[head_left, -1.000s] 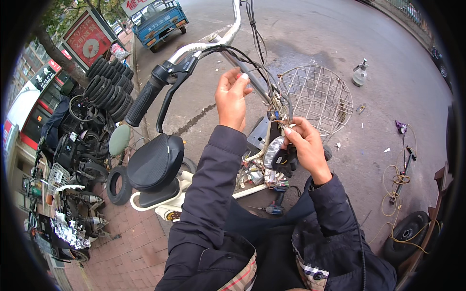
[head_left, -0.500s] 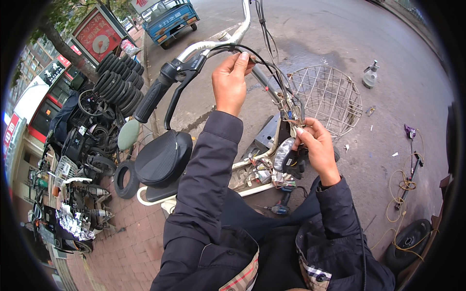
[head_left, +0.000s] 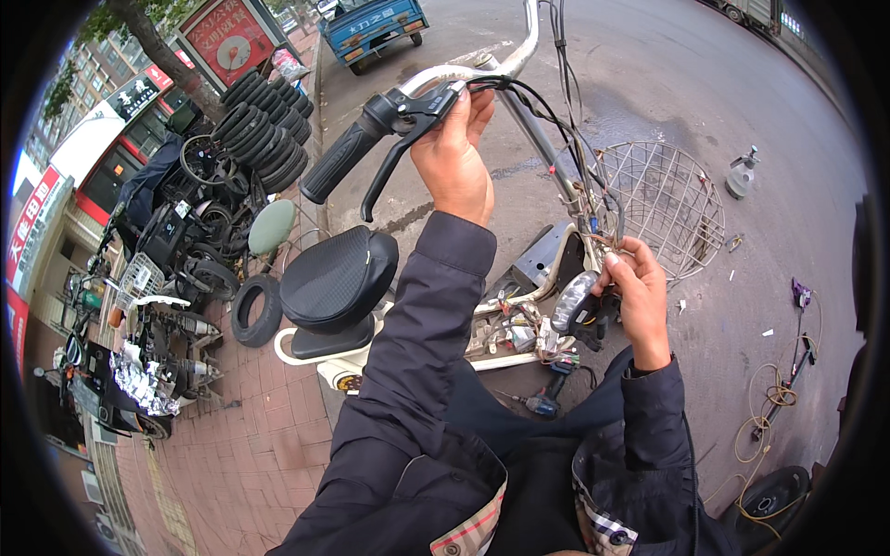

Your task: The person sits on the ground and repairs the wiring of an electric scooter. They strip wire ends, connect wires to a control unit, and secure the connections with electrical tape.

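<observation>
A partly stripped electric bike stands before me, its silver handlebar (head_left: pixel 517 63) bare and its frame open. My left hand (head_left: pixel 454 167) is closed with thumb and fingers at the base of the black brake lever (head_left: pixel 394 167), on the black cable (head_left: pixel 501 82) that leaves it. Beside the lever is the ribbed black grip (head_left: pixel 343 162). My right hand (head_left: pixel 640 292) pinches thin wires (head_left: pixel 604 243) at the head tube, just above the headlight (head_left: pixel 574 304); its fingertips partly cover them. Further loose wires and connectors (head_left: pixel 519 329) lie in the open frame below.
A wire basket (head_left: pixel 663 208) lies beyond the head tube. The black seat (head_left: pixel 338 278) and round mirror (head_left: pixel 272 227) are at left. A cordless drill (head_left: pixel 547 394) lies below the frame. Spray bottle (head_left: pixel 741 173), yellow hose (head_left: pixel 765 398) and wheel (head_left: pixel 774 496) are at right; stacked tyres (head_left: pixel 260 130) behind left.
My left hand has moved along the cable toward the brake lever and now touches its base. My right hand stays at the wires. The whole view has shifted, scene moving rightward.
</observation>
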Available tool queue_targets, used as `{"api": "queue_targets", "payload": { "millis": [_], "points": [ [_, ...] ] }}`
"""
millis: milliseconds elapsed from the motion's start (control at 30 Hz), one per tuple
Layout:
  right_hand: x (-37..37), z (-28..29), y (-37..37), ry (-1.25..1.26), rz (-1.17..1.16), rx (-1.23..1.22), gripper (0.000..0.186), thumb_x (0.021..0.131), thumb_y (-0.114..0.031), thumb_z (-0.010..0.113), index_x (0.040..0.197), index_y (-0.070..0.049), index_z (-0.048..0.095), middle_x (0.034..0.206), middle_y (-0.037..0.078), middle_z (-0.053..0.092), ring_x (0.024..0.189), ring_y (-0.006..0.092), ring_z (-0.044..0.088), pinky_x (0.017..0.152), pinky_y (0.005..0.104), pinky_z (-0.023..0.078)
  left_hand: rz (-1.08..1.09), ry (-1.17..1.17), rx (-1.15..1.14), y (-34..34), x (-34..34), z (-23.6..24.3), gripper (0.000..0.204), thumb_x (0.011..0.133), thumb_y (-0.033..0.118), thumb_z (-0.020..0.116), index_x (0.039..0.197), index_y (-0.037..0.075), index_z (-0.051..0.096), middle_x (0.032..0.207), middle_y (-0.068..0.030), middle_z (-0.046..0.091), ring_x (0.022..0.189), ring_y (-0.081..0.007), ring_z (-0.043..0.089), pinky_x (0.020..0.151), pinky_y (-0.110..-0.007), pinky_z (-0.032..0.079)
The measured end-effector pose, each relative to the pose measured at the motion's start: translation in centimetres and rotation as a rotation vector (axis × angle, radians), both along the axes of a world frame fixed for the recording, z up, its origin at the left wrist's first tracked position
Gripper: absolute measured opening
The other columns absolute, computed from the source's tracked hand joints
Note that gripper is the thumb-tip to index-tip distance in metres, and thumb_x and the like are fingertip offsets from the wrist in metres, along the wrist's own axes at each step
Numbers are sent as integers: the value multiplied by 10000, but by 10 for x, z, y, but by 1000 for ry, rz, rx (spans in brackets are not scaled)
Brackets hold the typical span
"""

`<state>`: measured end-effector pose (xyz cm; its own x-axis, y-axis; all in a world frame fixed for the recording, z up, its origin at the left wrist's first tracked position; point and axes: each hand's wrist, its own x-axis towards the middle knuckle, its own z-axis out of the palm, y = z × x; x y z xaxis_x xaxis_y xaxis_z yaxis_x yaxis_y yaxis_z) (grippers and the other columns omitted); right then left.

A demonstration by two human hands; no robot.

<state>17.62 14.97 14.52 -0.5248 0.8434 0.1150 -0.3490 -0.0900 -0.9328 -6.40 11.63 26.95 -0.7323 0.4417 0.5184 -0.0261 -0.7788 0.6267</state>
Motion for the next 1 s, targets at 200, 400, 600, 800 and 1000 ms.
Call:
{"api": "queue_targets", "payload": {
  "millis": [200,400,600,800,1000],
  "points": [
    [2,4,-1,-29,-14,8,244,1007,-90,602,1209,40,561,743,45,630,656,130,625,643,276,518,34,97,-52,-4,1,-3,193,1016,151,635,1138,7,674,1128,-134,723,1054,-250,710,978,-397,554],
    [3,4,-1,-10,-2,-28,238,1006,-87,605,1208,25,546,741,47,622,653,143,631,639,280,520,43,116,-68,-7,3,-8,139,1024,122,607,1054,7,677,1082,-150,729,1039,-277,722,985,-418,567],
    [9,4,1,4,-4,-57,258,1008,-93,605,1229,21,535,766,46,626,656,144,639,630,274,516,57,105,-95,0,2,-7,153,1041,148,583,1113,29,647,1100,-131,715,1051,-265,718,962,-409,568],
    [9,3,3,4,0,-88,233,1005,-106,601,1214,-10,564,747,37,621,639,139,634,606,258,500,35,144,-139,10,-2,-4,159,1041,160,600,1121,32,650,1101,-110,710,1054,-246,709,958,-407,572],
    [12,7,5,61,18,-152,227,989,-120,623,1186,-24,567,740,37,629,634,144,641,602,265,508,-40,158,-190,24,-5,-10,210,1032,183,631,1148,10,662,1112,-99,707,1042,-204,701,933,-365,572]
  ]
}}
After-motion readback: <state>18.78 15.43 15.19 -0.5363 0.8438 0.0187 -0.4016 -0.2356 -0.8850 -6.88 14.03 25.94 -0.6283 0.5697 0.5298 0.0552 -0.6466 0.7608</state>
